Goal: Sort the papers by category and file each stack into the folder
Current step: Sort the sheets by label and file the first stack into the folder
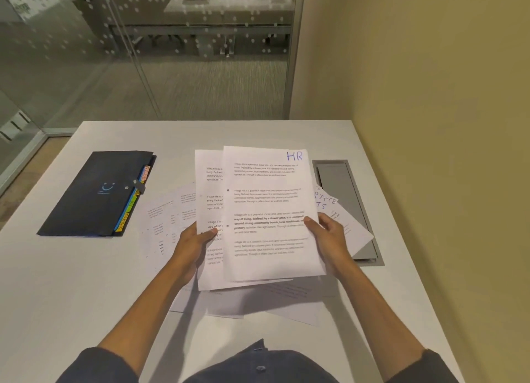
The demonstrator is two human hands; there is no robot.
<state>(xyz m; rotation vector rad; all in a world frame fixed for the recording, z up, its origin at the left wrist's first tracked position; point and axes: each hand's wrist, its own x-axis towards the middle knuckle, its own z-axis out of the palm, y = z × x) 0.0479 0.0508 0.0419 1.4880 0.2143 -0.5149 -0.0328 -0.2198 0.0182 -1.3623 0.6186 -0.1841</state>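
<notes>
Papers (266, 210), thin white printed sheets, are held above the table's (86, 282) middle; the top sheet is marked "HR" in blue ink. The stack's left edge is pinched by the left hand (192, 245), thumb on top, and its right edge is gripped by the right hand (329, 239). More sheets (166, 219) are fanned flat beneath. A closed dark folder (94, 193) with coloured tabs lies well apart at the left, bare tabletop around it. A grey recessed tray (341, 181) is partly covered by sheets at the right.
</notes>
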